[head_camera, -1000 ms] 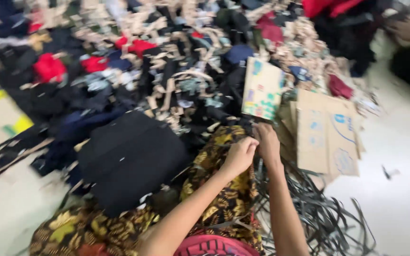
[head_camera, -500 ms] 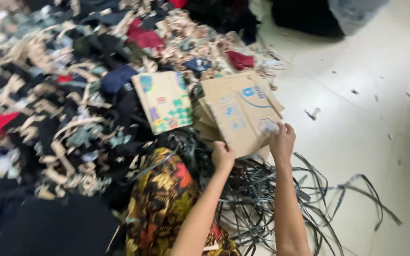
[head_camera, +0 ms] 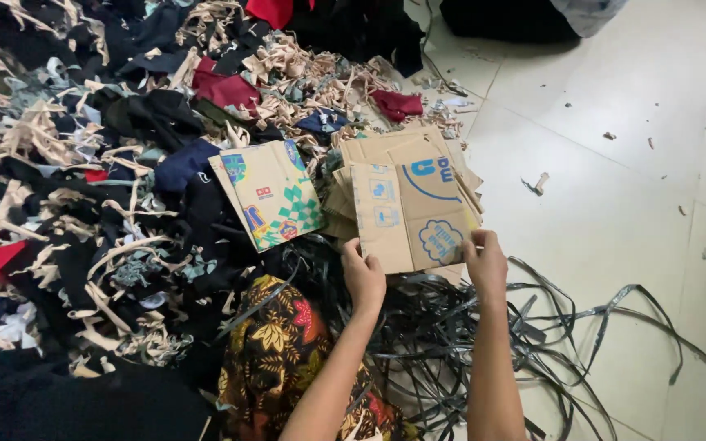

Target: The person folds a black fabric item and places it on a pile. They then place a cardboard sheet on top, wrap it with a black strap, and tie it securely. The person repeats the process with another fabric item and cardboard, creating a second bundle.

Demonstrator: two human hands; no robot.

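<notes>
both hands moved off the black strap tangle [head_camera: 484, 343] and onto the cardboard stack [head_camera: 406, 192] on the floor: left hand [head_camera: 364, 278] closed on the top sheet's near-left edge, right hand [head_camera: 486, 263] pinching its near-right corner. view swung right, colourful printed card [head_camera: 270, 194] now just left of the stack, fabric scrap pile [head_camera: 83, 163] beyond. work looks switched from straps to cardboard

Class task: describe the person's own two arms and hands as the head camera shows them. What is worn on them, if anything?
Both forearms are bare: no sleeves reach into view. The left hand and right hand wear no gloves. No watch, bracelet or ring is visible on either wrist or on the fingers that show.
</notes>
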